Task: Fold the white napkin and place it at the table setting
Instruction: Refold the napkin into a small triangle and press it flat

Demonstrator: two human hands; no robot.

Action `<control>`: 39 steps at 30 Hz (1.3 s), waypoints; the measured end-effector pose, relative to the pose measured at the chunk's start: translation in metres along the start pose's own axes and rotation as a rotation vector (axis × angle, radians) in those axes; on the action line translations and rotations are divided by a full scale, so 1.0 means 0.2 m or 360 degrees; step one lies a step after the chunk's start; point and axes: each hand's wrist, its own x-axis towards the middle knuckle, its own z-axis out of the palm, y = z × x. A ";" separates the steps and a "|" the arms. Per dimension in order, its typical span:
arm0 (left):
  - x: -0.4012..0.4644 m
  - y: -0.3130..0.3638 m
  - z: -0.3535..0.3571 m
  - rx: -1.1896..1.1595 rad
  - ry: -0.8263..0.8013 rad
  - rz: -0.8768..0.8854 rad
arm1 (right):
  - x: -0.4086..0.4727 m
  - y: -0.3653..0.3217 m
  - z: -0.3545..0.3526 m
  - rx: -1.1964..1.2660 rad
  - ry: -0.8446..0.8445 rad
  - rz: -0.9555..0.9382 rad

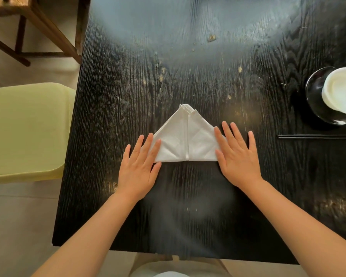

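Observation:
The white napkin [185, 139] lies folded into a triangle on the black wooden table [188, 76], its tip pointing away from me and a seam running down its middle. My left hand [139, 166] rests flat on the napkin's lower left corner, fingers spread. Over the lower right corner lies my right hand [237, 155], also flat with fingers apart. Neither hand grips the cloth. The table setting is at the right: a black plate [315, 96] bearing a white bowl [342, 90], with black chopsticks [316, 136] in front of it.
A yellow-green cushioned seat [26, 130] stands beside the table's left edge. A wooden chair frame [38, 27] is at the far left. Crumbs dot the tabletop. The table's near edge runs just above my lap.

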 end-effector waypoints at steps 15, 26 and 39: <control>0.28 0.40 -0.07 -0.0136 0.0245 0.0046 | -0.13 -0.03 -0.07 0.0249 0.0308 0.0416; 0.46 0.46 0.04 -0.0042 0.0124 0.0001 | -0.13 -0.02 -0.13 0.0355 0.0283 0.0722; 0.45 0.47 -0.03 -0.0216 0.0082 -0.0081 | -0.15 -0.10 -0.38 0.1634 0.0391 0.0704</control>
